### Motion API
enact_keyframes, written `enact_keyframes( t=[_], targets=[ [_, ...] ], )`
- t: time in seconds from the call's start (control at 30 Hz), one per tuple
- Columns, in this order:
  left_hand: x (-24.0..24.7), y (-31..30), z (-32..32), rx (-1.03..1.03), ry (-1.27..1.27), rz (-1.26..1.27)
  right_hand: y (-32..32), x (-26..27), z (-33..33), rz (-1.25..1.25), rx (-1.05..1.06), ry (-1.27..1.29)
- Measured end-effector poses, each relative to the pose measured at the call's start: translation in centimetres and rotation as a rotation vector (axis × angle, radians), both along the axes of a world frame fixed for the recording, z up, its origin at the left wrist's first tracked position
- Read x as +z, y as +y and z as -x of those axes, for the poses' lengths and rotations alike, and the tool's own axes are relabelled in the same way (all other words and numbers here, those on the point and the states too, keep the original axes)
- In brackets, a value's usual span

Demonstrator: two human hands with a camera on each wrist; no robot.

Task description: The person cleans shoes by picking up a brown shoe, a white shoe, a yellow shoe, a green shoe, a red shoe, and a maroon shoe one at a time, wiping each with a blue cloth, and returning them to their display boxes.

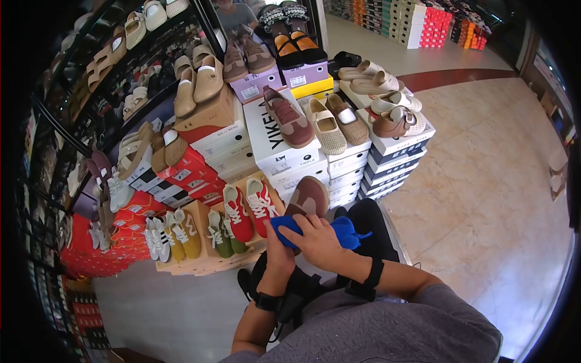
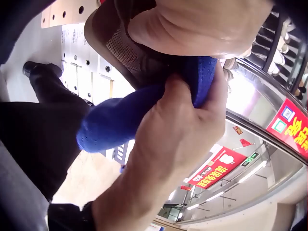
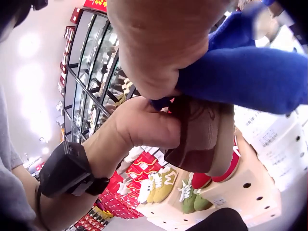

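In the head view my left hand [image 1: 279, 256] holds a maroon-brown sneaker [image 1: 310, 196], toe pointing away from me. Its thumb lies along the shoe's upper [image 3: 199, 137] in the right wrist view. My right hand [image 1: 322, 242] grips a bright blue cloth [image 1: 348, 232] at the shoe's near end. Seen from the left wrist, the right thumb and fingers pinch a fold of the blue cloth [image 2: 204, 79], and a rounded end hangs out past the hand. The left hand [image 2: 197, 26] covers much of the shoe there, hiding its opening.
A matching maroon sneaker [image 1: 289, 118] stands on a white box ahead. Red sneakers [image 1: 238, 213], green sneakers [image 1: 219, 233] and yellow sneakers [image 1: 184, 233] line a low box row to the left. Woven shoes [image 1: 327, 127] top stacked boxes. Tiled floor [image 1: 484, 157] extends to the right.
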State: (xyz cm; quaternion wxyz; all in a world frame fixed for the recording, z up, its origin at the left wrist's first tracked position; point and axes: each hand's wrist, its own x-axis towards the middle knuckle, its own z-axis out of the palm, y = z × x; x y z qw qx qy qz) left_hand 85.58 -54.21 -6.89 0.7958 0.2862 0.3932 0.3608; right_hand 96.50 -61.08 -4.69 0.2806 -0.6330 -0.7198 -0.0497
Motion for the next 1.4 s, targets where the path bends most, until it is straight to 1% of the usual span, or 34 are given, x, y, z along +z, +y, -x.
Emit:
enact_keyframes(
  t=[0.07,0.1,0.13,0.2,0.23,0.27,0.3,0.33,0.37,0.4,0.47,0.5,0.53,0.57,0.6,0.67,0.73,0.8,0.83,0.87,0.93,0.97,1.0,1.07,1.1,1.17,1.2,1.27,1.3,1.33,1.4],
  targets=[
    [0.4,0.4,0.7,-0.042,-0.179,0.101,-0.3,-0.3,0.2,-0.014,0.067,0.142],
    [0.6,0.8,1.0,-0.045,-0.207,0.131,-0.6,-0.2,0.0,0.035,0.11,0.197],
    [0.8,1.0,1.0,-0.04,-0.208,0.135,-0.8,-0.4,-0.3,0.04,0.115,0.197],
    [1.3,1.5,1.0,-0.039,-0.316,0.011,-1.0,-0.7,-1.1,0.182,0.305,0.407],
    [0.9,1.9,1.3,-0.036,-0.336,0.046,-0.9,-0.6,-1.7,0.184,0.311,0.408],
    [0.9,1.9,1.3,-0.029,-0.334,0.046,-0.4,-0.4,-2.4,0.044,0.267,0.523],
    [1.3,1.8,1.1,0.036,-0.29,-0.02,0.2,0.0,-3.1,-0.093,0.218,0.637],
    [1.5,1.5,1.0,0.101,-0.244,-0.082,0.8,1.4,-3.7,-0.205,0.14,0.653],
    [1.6,1.5,1.2,0.051,-0.301,-0.063,1.6,2.9,-4.3,-0.298,0.093,0.611],
    [1.7,1.4,1.0,0.052,-0.298,-0.062,2.4,4.2,-4.8,-0.355,0.067,0.557],
    [2.1,0.7,0.2,-0.009,-0.311,-0.079,4.0,6.2,-5.2,-0.417,0.021,0.455],
    [3.0,-0.1,-0.5,0.049,-0.258,-0.105,4.4,6.7,-5.1,-0.421,0.015,0.455],
    [3.0,-0.1,-0.5,0.043,-0.258,-0.107,4.8,7.1,-5.0,-0.438,-0.03,0.328],
    [2.8,-0.1,-0.5,0.021,-0.283,-0.012,5.0,7.4,-5.0,-0.452,-0.072,0.2],
    [2.8,-0.1,-0.5,0.002,-0.308,0.084,4.9,7.2,-4.9,-0.452,-0.072,0.199],
    [3.0,0.1,-0.6,0.01,-0.303,0.071,4.4,6.1,-4.3,-0.459,-0.049,0.125],
    [3.0,0.4,-0.5,0.017,-0.293,0.062,3.4,4.1,-3.4,-0.418,-0.044,0.118],
    [2.8,1.2,-0.1,0.017,-0.32,0.101,2.1,2.0,-2.5,-0.314,0.001,0.134],
    [2.9,1.5,0.2,-0.01,-0.389,0.112,1.4,1.0,-2.1,-0.278,0.039,0.169],
    [3.0,1.8,0.3,-0.011,-0.388,0.113,0.8,0.0,-1.8,-0.277,0.037,0.17],
    [3.2,2.5,0.5,0.046,-0.443,0.061,-0.2,-1.7,-1.4,-0.211,0.103,0.266],
    [3.3,2.9,0.7,0.09,-0.451,0.075,-0.7,-2.2,-1.4,-0.156,0.129,0.315],
    [3.6,3.3,0.8,0.091,-0.452,0.075,-1.1,-2.9,-1.6,-0.156,0.129,0.314],
    [4.4,3.9,1.3,0.085,-0.582,0.094,-1.4,-4.5,-2.0,0.046,0.2,0.401],
    [4.8,4.0,1.5,0.078,-0.633,0.126,-1.2,-5.4,-2.0,0.047,0.201,0.4],
    [5.1,4.0,1.4,0.088,-0.667,0.112,-0.9,-7.0,-1.9,0.419,0.111,1.155],
    [5.3,4.0,1.4,0.099,-0.702,0.097,-0.4,-6.8,-2.0,0.419,0.113,1.156],
    [6.3,3.3,1.1,0.076,-0.731,0.101,1.5,-5.9,-2.5,0.598,-0.03,2.139],
    [6.5,3.0,0.9,0.047,-0.761,0.107,2.2,-5.4,-2.5,0.545,0.031,2.266],
    [6.5,2.9,0.8,0.046,-0.76,0.106,2.7,-4.8,-2.6,0.544,0.033,2.268],
    [6.5,2.9,0.6,0.02,-0.746,0.135,3.1,-3.7,-2.7,0.591,0.088,2.461]
  ],
)
